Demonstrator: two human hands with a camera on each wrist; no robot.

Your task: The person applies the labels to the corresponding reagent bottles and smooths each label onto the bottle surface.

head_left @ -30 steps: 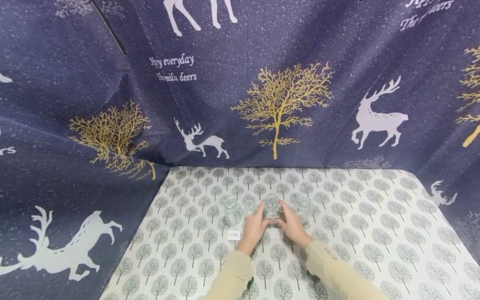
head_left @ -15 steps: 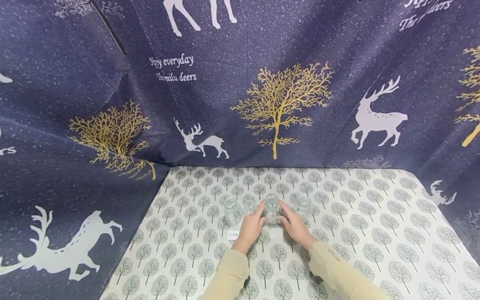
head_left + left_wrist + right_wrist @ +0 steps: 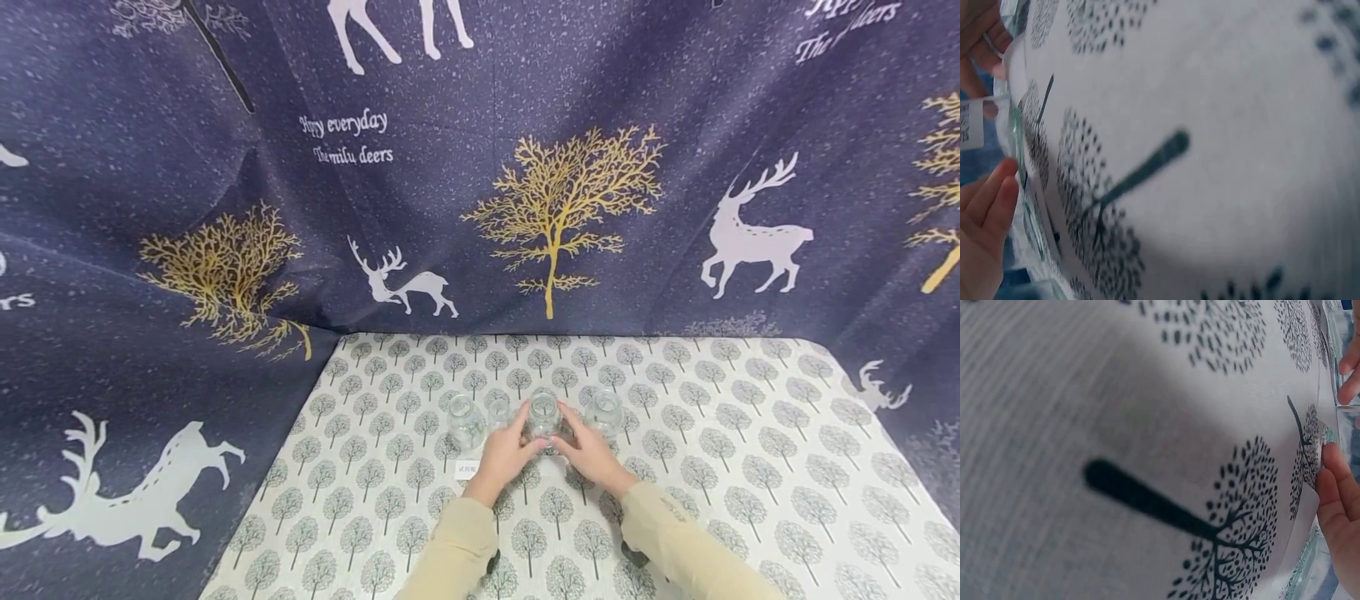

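A clear glass jar [image 3: 543,413] stands upright on the tree-print tablecloth [image 3: 405,517], in the middle of a row of glassware. My left hand [image 3: 504,454] holds it from the left side, thumb across its front low down. From the right, my right hand [image 3: 590,452] holds the same jar in a matching way, so both thumbs lie close together at the front. In the left wrist view the jar carries a pale printed label [image 3: 970,124], with my left fingers [image 3: 999,200] beside the glass. The right wrist view catches my right fingers [image 3: 1337,481] at the picture's edge.
Left of the held jar stand another glass jar [image 3: 465,421] and a smaller glass vessel [image 3: 498,413]. A further glass jar [image 3: 604,410] is close behind my right hand. A white printed card [image 3: 466,469] lies in front. A dark deer-print curtain [image 3: 420,208] hangs behind.
Half a second ago the thumbs were drawn back apart from the jar's front; now they have come inward against it again. The glassware has kept its place.
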